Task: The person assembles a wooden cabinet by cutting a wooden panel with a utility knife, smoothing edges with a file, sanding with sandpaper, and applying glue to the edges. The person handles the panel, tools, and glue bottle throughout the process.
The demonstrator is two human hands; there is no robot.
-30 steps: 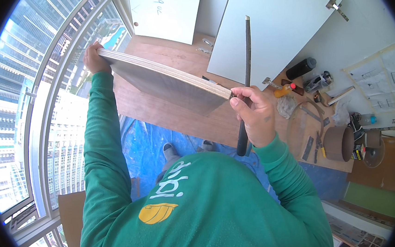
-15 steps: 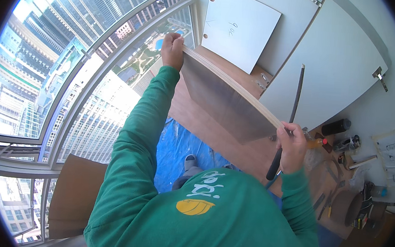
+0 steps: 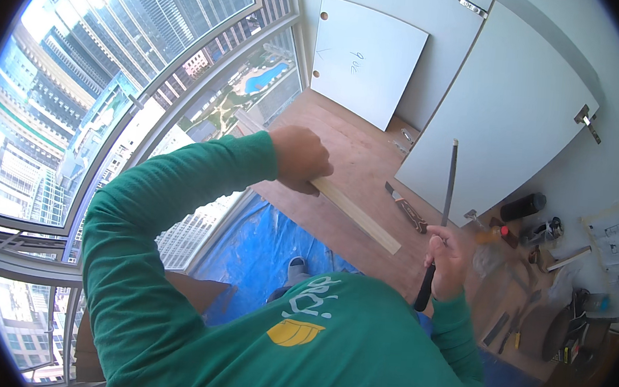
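My left hand point(image 3: 299, 158) is closed round one end of a wooden board point(image 3: 358, 215). The board is seen nearly edge-on, so only its pale narrow edge shows. Its other end is apart from my right hand point(image 3: 448, 261), whose fingers are bent round a long thin dark bar with a black handle point(image 3: 425, 290). The bar points away from me and its handle lies close to my body; part of it is hidden by my fingers. A knife point(image 3: 408, 208) with a brown handle and a dark blade lies on the brown sheet between the board and the bar.
A white panel point(image 3: 367, 60) with two round holes leans on the far wall beside a large white door panel point(image 3: 501, 110) with hinges. Windows point(image 3: 142, 104) line the left. Blue plastic sheeting point(image 3: 263, 233) covers floor near my foot. Tools and a black cylinder point(image 3: 523, 206) lie at right.
My right hand has left the board and moved nearer me with the bar. My left hand has swung the board from broad view to nearly edge-on, baring the knife.
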